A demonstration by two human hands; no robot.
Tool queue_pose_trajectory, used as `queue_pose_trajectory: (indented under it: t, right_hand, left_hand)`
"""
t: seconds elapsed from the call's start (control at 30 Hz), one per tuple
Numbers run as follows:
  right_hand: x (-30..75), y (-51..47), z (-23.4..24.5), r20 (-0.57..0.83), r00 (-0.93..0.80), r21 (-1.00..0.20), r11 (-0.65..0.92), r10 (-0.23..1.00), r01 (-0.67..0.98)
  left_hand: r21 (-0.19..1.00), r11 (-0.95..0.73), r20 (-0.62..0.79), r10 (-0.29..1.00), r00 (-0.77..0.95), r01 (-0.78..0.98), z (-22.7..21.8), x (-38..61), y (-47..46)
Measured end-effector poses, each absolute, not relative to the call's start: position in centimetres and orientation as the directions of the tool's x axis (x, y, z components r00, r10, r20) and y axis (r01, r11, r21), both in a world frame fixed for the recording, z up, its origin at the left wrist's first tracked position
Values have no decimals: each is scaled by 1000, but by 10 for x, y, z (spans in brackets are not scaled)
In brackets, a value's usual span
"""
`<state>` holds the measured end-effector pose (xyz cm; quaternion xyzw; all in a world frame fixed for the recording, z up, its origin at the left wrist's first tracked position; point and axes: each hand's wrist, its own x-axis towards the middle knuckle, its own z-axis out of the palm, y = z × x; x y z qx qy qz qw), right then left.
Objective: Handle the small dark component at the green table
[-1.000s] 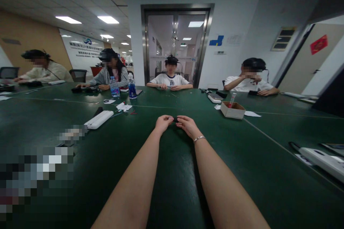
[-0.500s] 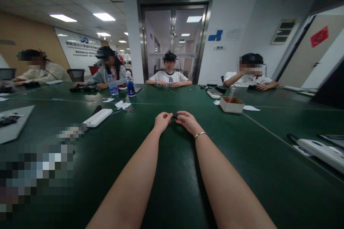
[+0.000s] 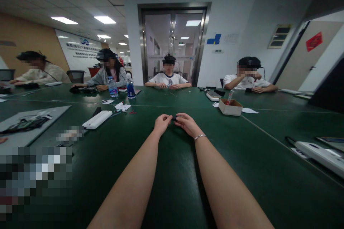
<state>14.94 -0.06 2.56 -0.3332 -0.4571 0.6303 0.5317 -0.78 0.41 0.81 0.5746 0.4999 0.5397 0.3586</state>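
Both my arms reach forward over the green table [image 3: 172, 157]. A small dark object [image 3: 174, 118] sits between my fingertips; it is too small and too covered to name. My left hand [image 3: 162, 123] pinches its left end between thumb and fingers. On the other end, my right hand [image 3: 186, 123] closes its thumb and fingers around it, and a silver bracelet [image 3: 200, 136] circles that wrist. The fingers hide most of the object, which is held just over the tabletop.
Left of my hands lie a white power strip [image 3: 97, 119] and scraps of paper [image 3: 123, 107], with two bottles [image 3: 130, 87] beyond. A small box [image 3: 230, 108] stands at the right, and another white strip [image 3: 319, 155] lies nearer. Several people sit around the table.
My hands keep hold of the small dark object with hardly any movement. At the left, the grey board with cables has shifted to the right. The whole view has tilted slightly.
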Motion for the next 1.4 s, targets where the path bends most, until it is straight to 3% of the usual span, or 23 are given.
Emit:
queue_pose_trajectory:
  t: [0.37,0.97,1.2,1.4]
  right_hand:
    - [148,-3,29,-24,-195,-937,-90,980,-338]
    - [148,-3,29,-23,-193,-939,-87,981,-332]
    - [146,-2,26,51,-281,-977,-11,958,-212]
    - [148,-3,26,64,-381,-986,0,922,-165]
  left_hand:
    - [918,-375,381,924,-26,130,9,-8,3]
    - [920,-375,382,923,-50,116,11,-8,2]
    - [914,-403,404,915,-5,30,14,-7,-2]
    - [947,-315,314,949,28,58,23,-8,-8]
